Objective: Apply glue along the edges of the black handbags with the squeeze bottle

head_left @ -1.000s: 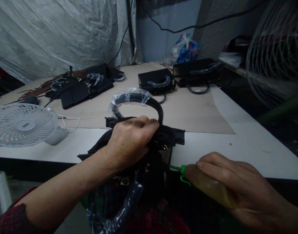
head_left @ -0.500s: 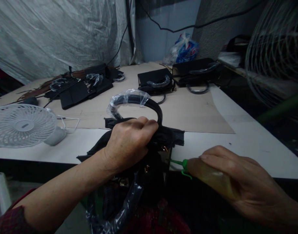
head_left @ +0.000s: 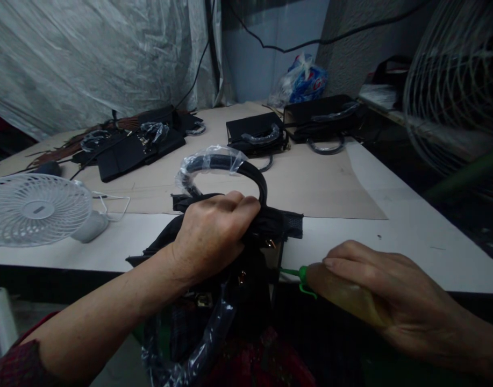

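Note:
My left hand is closed over the top of a black handbag that hangs at the table's near edge. The bag's curved handle, partly wrapped in clear plastic, arches above my fingers. My right hand is wrapped round a yellowish squeeze bottle with a green nozzle. The nozzle tip touches the bag's right side edge. A second plastic-wrapped handle dangles below the bag.
A white desk fan stands at the left on the white table. Several more black handbags lie on a brown cardboard sheet further back. A wire fan guard fills the right. A blue-and-white plastic bag sits at the back.
My right hand with the bottle has shifted slightly up and left along the bag's edge. The left hand keeps the same grip.

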A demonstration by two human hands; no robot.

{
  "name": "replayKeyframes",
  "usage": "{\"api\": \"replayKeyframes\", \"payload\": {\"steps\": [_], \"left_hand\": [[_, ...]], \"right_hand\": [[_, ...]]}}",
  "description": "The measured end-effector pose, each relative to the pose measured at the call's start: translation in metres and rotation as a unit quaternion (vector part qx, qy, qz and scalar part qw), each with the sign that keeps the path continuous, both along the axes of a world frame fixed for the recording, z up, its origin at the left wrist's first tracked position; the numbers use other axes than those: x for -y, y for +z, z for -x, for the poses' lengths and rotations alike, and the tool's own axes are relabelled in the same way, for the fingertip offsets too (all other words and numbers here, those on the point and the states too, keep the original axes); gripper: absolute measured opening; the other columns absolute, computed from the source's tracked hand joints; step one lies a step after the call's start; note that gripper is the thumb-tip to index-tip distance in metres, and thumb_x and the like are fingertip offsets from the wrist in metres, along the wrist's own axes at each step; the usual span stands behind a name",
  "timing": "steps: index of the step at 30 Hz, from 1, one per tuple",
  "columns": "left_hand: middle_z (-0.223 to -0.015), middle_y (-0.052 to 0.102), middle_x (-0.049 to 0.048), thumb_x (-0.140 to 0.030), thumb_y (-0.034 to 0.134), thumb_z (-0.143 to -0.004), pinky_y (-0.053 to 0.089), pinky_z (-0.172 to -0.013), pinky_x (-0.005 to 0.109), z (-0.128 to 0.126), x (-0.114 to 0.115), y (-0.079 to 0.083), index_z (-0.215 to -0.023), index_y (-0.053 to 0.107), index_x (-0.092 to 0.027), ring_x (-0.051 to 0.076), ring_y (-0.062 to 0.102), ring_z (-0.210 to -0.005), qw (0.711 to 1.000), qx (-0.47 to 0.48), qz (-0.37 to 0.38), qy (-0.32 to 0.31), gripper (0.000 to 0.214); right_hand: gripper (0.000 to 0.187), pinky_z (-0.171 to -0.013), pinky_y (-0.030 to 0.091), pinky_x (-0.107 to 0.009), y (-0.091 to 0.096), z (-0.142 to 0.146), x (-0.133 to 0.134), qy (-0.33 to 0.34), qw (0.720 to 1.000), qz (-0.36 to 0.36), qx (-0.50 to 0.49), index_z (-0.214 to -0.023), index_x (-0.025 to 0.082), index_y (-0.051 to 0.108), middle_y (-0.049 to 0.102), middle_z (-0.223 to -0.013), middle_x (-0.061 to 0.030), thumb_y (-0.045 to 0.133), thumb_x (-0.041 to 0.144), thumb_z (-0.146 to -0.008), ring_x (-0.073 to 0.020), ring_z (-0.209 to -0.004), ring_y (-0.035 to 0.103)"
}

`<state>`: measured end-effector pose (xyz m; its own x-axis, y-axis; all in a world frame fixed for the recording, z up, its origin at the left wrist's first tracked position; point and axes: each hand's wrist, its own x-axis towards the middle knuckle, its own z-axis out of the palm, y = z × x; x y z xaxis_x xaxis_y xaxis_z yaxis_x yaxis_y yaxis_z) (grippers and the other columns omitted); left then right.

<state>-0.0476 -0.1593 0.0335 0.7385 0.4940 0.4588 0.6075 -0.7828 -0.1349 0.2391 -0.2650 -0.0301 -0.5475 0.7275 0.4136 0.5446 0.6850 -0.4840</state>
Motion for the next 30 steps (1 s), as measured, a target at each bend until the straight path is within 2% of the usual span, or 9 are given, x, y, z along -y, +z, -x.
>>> {"api": "replayKeyframes", "payload": {"steps": [3,8,13,16,18,21,26,30], "left_hand": [[-0.089,0.077,0.007,-0.01,0.056,-0.078,0.053,-0.054,0.033,0.0,0.001,0.001,-0.092,0.067,-0.016,0.024,0.075,-0.072,1.0,0.0,-0.001,-0.002,0.019],[-0.089,0.076,0.0068,-0.01,0.056,-0.079,0.053,-0.053,0.034,0.001,0.0,0.001,-0.093,0.067,-0.016,0.025,0.075,-0.072,1.0,-0.001,-0.001,-0.002,0.018],[-0.088,0.076,0.0067,-0.012,0.056,-0.079,0.052,-0.053,0.034,0.001,0.0,0.0,-0.092,0.066,-0.016,0.025,0.074,-0.071,1.0,-0.004,-0.002,-0.002,0.017],[-0.09,0.076,0.0068,-0.011,0.057,-0.078,0.053,-0.054,0.033,0.001,0.001,0.0,-0.094,0.066,-0.016,0.025,0.075,-0.073,1.0,-0.003,-0.001,0.0,0.019],[-0.089,0.076,0.0068,-0.01,0.058,-0.077,0.053,-0.055,0.033,0.001,0.001,0.0,-0.094,0.066,-0.016,0.025,0.074,-0.074,1.0,-0.006,0.001,0.002,0.02],[-0.09,0.076,0.007,-0.009,0.058,-0.075,0.052,-0.055,0.032,0.001,0.001,0.0,-0.094,0.066,-0.016,0.024,0.074,-0.072,1.0,-0.009,-0.004,0.004,0.021],[-0.086,0.076,0.0067,-0.012,0.054,-0.082,0.051,-0.053,0.033,0.0,0.0,0.0,-0.094,0.067,-0.016,0.024,0.073,-0.068,1.0,-0.008,-0.026,0.0,0.018],[-0.088,0.076,0.0064,-0.012,0.054,-0.081,0.051,-0.054,0.032,0.0,0.001,0.001,-0.095,0.067,-0.017,0.023,0.073,-0.07,1.0,-0.013,-0.02,0.004,0.02]], "right_hand": [[0.036,-0.059,0.048,-0.029,-0.002,-0.002,-0.003,-0.024,1.0,0.012,-0.007,-0.13,0.023,0.056,0.062,-0.102,-0.0039,0.055,0.012,-0.096,-0.0159,-0.077,0.063],[0.027,-0.056,0.047,-0.027,-0.001,-0.003,-0.004,0.012,0.999,0.051,-0.014,-0.125,0.024,0.058,0.061,-0.095,-0.0014,0.056,0.017,-0.099,-0.0138,-0.072,0.063],[0.024,-0.06,0.052,-0.025,0.0,-0.001,-0.006,-0.017,0.997,0.05,-0.049,-0.123,0.025,0.058,0.064,-0.096,-0.0011,0.058,0.019,-0.1,-0.0134,-0.074,0.066],[0.015,-0.057,0.052,-0.023,0.003,-0.003,-0.006,-0.021,0.995,0.085,-0.037,-0.117,0.027,0.062,0.064,-0.091,0.0005,0.058,0.023,-0.102,-0.0127,-0.071,0.066],[0.013,-0.055,0.053,-0.023,0.006,-0.006,-0.004,-0.041,0.996,0.077,-0.033,-0.116,0.027,0.063,0.065,-0.091,0.0002,0.06,0.027,-0.103,-0.0132,-0.071,0.066],[0.018,-0.053,0.052,-0.025,0.006,-0.007,0.003,-0.055,0.996,0.051,-0.044,-0.118,0.027,0.061,0.065,-0.092,-0.0013,0.062,0.028,-0.101,-0.015,-0.07,0.065],[0.04,-0.053,0.051,-0.03,-0.004,0.001,0.016,-0.01,1.0,0.022,-0.013,-0.136,0.026,0.054,0.064,-0.099,-0.0049,0.058,0.018,-0.097,-0.0186,-0.073,0.065],[0.052,-0.056,0.051,-0.031,-0.007,0.003,0.02,0.024,0.999,0.03,-0.014,-0.145,0.026,0.048,0.063,-0.101,-0.0058,0.054,0.013,-0.095,-0.0198,-0.076,0.066]]}}
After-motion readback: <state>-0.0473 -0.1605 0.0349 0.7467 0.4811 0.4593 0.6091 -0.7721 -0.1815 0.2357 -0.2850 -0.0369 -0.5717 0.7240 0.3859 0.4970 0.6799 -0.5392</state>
